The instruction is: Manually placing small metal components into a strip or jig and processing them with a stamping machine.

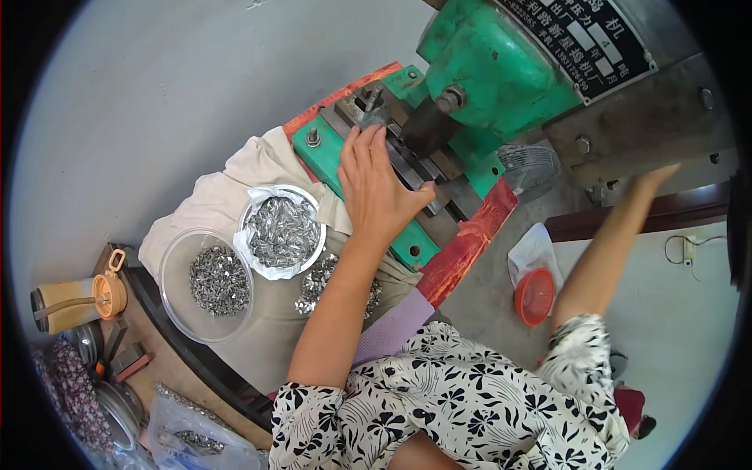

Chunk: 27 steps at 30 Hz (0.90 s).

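My left hand lies over the steel die on the green base of a press. Its fingers are stretched toward the far clamp bolt, with the thumb spread to the right side of the die. I see nothing held in it, though the fingertips' underside is hidden. Above the die hangs the dark press ram, under the green press head. My right arm reaches up to the far right; my right hand is at the lower edge of a steel machine part, its fingers mostly hidden.
Left of my forearm, a clear plastic tub and a lined metal bowl hold small metal pieces on beige cloth. Shiny pieces lie loose beside them. A yellow-lidded jar stands far left; a red basin sits on the floor.
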Motion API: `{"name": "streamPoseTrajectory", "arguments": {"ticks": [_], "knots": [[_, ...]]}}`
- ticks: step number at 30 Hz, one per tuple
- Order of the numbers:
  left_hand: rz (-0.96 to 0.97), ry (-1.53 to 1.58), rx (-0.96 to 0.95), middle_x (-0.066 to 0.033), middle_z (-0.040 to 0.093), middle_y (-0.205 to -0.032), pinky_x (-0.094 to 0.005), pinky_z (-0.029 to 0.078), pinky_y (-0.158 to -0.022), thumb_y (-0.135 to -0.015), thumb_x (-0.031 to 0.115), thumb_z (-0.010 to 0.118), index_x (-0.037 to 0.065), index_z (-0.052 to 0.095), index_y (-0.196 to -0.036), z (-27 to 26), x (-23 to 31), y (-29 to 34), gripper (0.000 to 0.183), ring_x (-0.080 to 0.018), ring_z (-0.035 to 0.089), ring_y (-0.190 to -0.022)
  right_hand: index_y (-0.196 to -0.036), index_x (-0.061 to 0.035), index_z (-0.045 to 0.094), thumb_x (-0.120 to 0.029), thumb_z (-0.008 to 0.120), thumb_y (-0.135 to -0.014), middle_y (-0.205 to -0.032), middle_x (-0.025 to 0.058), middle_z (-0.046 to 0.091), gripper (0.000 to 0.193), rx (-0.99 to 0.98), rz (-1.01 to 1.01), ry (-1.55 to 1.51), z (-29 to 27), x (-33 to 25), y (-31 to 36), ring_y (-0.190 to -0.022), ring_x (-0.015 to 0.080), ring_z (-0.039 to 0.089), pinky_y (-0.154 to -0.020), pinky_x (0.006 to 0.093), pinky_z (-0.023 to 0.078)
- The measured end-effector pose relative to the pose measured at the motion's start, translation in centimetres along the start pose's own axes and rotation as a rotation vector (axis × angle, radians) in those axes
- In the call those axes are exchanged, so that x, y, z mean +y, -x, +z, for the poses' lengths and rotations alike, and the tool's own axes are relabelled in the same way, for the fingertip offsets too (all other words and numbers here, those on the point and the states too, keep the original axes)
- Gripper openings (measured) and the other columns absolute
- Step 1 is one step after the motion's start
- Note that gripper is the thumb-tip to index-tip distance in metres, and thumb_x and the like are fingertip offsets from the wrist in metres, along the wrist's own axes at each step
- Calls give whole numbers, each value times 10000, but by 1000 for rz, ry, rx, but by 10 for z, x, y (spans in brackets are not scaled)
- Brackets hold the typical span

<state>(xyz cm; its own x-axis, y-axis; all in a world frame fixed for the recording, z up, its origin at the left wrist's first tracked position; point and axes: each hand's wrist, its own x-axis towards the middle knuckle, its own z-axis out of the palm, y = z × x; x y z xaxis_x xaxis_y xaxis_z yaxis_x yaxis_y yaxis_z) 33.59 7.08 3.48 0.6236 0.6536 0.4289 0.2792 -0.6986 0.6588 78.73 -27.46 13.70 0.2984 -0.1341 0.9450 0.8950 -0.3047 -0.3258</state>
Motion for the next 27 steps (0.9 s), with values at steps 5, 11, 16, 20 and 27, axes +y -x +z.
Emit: {"name": "streamPoseTrajectory", "arguments": {"ticks": [5, 11, 16, 20, 27], "knots": [[21, 205, -12, -135, 446, -1392, -481, 317, -1098, -571, 260, 864, -36, 455, -1335, -10, -13, 19, 916, -361, 346, -1377, -1178, 42, 621, -170, 561, -975, -1119, 95, 646, 299, 22, -155, 12, -28, -137, 6, -985, 195, 620, -871, 335, 506], [7, 179, -16, -143, 443, -1395, -484, 307, -1110, -579, 261, 869, -37, 451, -1345, -10, -19, 18, 922, -365, 349, -1377, -1094, 31, 646, -120, 607, -938, -1036, 97, 669, 221, -161, -46, -26, -18, -174, -25, -852, 187, 657, -751, 326, 559], [0, 169, -31, -137, 428, -1415, -492, 299, -1112, -592, 273, 851, -21, 418, -1368, -6, -18, 17, 935, -381, 337, -1368, -1093, 44, 649, -119, 631, -921, -1032, 103, 672, 237, -292, -83, 44, -53, -126, -89, -840, 189, 663, -726, 322, 565], [11, 192, -30, -138, 426, -1417, -490, 294, -1115, -595, 273, 847, -26, 418, -1367, -7, -13, 15, 933, -380, 337, -1366, -1097, 47, 646, -111, 640, -913, -1036, 104, 673, 243, -191, 52, -65, -81, -91, -107, -851, 194, 664, -732, 323, 564], [-17, 140, -40, -152, 433, -1383, -503, 277, -1118, -568, 254, 847, -42, 441, -1327, -10, -13, 9, 910, -381, 347, -1353, -1104, 53, 641, -98, 656, -900, -1042, 106, 674, 255, 20, 282, -297, 28, -238, 29, -870, 204, 664, -742, 326, 562]]}}
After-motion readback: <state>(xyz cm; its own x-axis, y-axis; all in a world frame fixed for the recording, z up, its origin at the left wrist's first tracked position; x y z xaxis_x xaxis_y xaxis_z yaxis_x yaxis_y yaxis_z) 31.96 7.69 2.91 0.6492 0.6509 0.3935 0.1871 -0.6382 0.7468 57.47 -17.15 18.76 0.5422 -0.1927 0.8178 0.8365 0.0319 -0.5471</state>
